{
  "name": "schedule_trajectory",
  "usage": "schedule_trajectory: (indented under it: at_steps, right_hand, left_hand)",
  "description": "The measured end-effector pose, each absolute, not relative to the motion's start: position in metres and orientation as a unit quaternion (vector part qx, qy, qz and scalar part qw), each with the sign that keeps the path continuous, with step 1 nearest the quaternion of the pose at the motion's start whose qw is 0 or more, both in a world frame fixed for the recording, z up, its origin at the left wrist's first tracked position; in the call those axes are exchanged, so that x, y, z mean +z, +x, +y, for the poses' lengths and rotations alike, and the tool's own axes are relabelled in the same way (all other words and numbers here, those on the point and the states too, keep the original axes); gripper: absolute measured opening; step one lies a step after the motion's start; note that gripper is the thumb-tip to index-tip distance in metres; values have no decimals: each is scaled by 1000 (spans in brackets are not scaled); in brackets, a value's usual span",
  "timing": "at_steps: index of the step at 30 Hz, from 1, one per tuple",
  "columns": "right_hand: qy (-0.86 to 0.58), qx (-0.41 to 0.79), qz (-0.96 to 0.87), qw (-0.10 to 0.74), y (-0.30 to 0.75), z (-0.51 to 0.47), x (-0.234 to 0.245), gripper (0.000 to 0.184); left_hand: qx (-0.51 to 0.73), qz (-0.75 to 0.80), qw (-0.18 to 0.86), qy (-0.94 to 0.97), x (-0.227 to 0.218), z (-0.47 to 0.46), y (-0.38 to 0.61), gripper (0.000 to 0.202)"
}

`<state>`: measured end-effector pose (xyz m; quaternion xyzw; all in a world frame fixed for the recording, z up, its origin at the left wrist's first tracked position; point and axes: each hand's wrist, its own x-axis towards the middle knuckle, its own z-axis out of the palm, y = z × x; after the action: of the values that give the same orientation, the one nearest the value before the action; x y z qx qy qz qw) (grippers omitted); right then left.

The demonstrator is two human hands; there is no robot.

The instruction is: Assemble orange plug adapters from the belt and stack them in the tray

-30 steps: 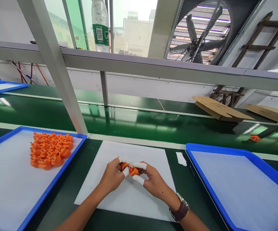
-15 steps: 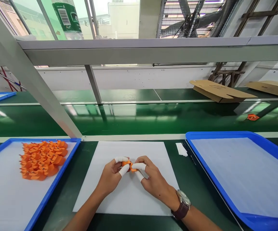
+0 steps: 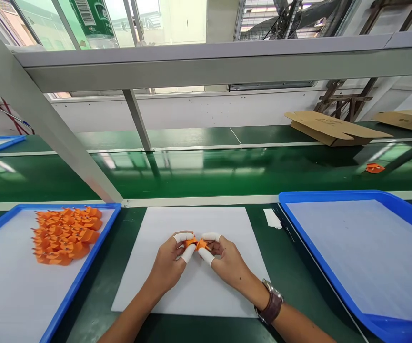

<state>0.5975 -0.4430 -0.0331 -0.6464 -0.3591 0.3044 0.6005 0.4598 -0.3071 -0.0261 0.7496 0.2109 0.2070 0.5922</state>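
ORANGE PART (image 3: 202,244) HELD IN BOTH HANDS OVER WHITE SHEET

Clock positions are taken from the orange part, with twelve straight ahead of the worker. From where I stand, the left hand (image 3: 169,261) pinches the near-nine-o'clock end between thumb and forefinger. The right hand (image 3: 227,264) has its thumb and forefinger closed about the three-o'clock end, its other fingers curled in behind. White covers (image 3: 188,253) sleeve the thumb and forefinger of each hand. Much of the part is hidden by the fingers; whether it is one piece or two I cannot tell.

The part is above the sheet (image 3: 191,290), near the middle of its width; contact with the paper cannot be determined. A watch (image 3: 270,305) with a dark strap is on the right wrist, between four and five o'clock.

At nine o'clock, a blue-rimmed left tray (image 3: 5,290) bears a dense orange pile (image 3: 65,238) toward its far side. At three o'clock lies a blue-rimmed right tray (image 3: 356,267). A paper scrap (image 3: 273,218) sits just beside that tray, between two and three.

Farther out, a glossy green strip (image 3: 206,178) crosses at twelve. A loose orange item (image 3: 375,168) rests on it at two, with cardboard (image 3: 334,129) beyond, between one and two. A bottle (image 3: 96,26) stands at eleven, above the grey rail (image 3: 206,69).
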Motion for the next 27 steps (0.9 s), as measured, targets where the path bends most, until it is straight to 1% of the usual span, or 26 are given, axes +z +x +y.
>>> schedule_trajectory:
  at_steps: [2, 4, 6, 8, 10, 11, 13, 17, 22, 27]
  right_hand:
    - [-667, 270, -360, 593, 601, -443, -33, 30]
    - [-676, 230, -390, 581, 604, -444, -32, 24]
    - [-678, 170, -454, 552, 605, -447, -29, 26]
    - [-676, 111, -521, 510, 606, -450, -27, 36]
    - [-675, 87, -555, 478, 606, -451, -26, 44]
    - [-674, 90, -557, 476, 606, -452, -27, 45]
    - [-670, 116, -544, 492, 607, -451, -28, 41]
    - [-658, 172, -518, 519, 608, -448, -32, 31]
    - [-658, 196, -487, 540, 608, -446, -34, 34]
    - [-667, 210, -485, 525, 607, -447, -34, 33]
  left_hand:
    - [173, 181, 596, 763, -27, -305, 458, 38]
    - [162, 160, 573, 787, -28, -304, 456, 46]
    - [177, 153, 516, 824, -30, -305, 456, 44]
    - [204, 149, 448, 858, -32, -308, 457, 39]
    - [232, 144, 390, 879, -33, -310, 459, 37]
    - [245, 142, 368, 885, -34, -311, 459, 37]
    - [265, 139, 338, 892, -35, -311, 461, 38]
    - [284, 122, 316, 897, -39, -309, 464, 38]
    - [283, 117, 304, 902, -44, -310, 466, 39]
    - [281, 113, 301, 904, -47, -309, 466, 39]
